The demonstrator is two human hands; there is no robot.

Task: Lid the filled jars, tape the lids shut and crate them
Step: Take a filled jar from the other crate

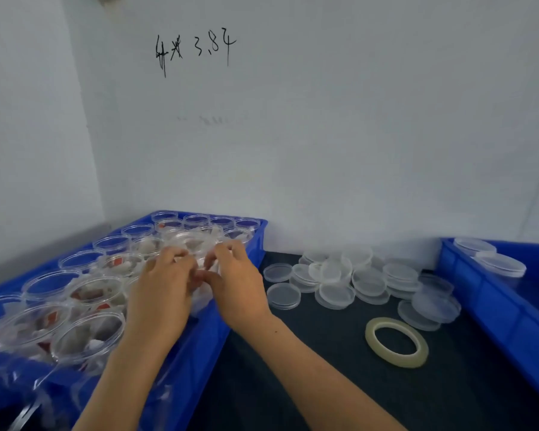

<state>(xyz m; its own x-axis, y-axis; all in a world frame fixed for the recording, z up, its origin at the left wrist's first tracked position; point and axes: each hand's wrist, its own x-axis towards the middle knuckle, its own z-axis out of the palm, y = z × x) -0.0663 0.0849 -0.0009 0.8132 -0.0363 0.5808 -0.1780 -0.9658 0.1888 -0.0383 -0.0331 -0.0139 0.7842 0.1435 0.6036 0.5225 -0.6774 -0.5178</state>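
Note:
A blue crate [199, 343] on the left is packed with clear open jars [91, 293] filled with white and red pieces. Both hands reach into it. My left hand [162, 290] and my right hand [234, 284] curl their fingers round one clear jar [193, 241] near the crate's right side, one hand on each side of it. Motion blur hides how the fingertips sit. A heap of clear round lids [355, 281] lies on the dark table to the right. A roll of clear tape [397, 342] lies flat in front of the lids.
A second blue crate [495, 309] stands at the right edge with two lidded jars [492, 259] at its far end. The dark table mat [308, 384] lies between the crates. A white wall with handwriting rises right behind them.

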